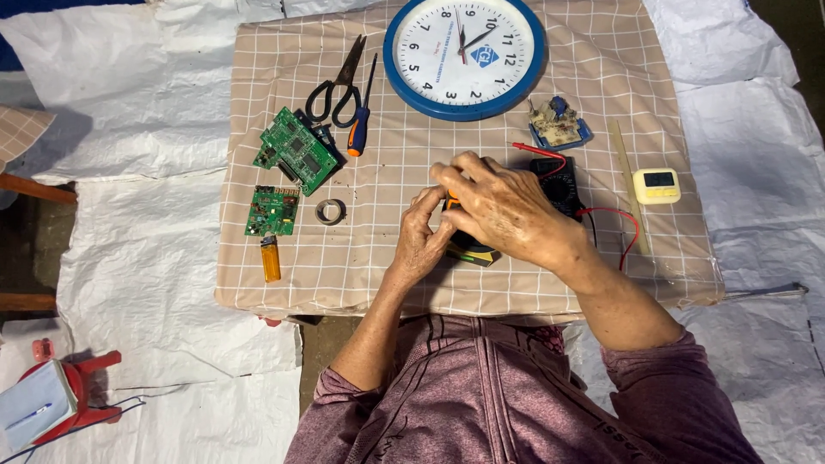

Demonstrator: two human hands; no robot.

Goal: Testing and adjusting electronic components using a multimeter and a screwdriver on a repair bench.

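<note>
Hands closed together over a small yellow-and-black device (471,247) at the near middle of the table (601,69).

Round wall clock (464,55), blue rim and white dial, lies flat at the far edge. Checked beige cloth covers the table. Two green circuit boards (295,149) (271,210), black-handled scissors (337,86), an orange-handled screwdriver (360,125), an orange lighter (271,259) and a tape ring (330,210) sit left. Black multimeter (560,185) with red leads and a cream timer (656,186) sit right. Left hand (421,236) is curled narrow against the device; right hand (498,206) arches over it, fingers bent, gripping its top.
</note>
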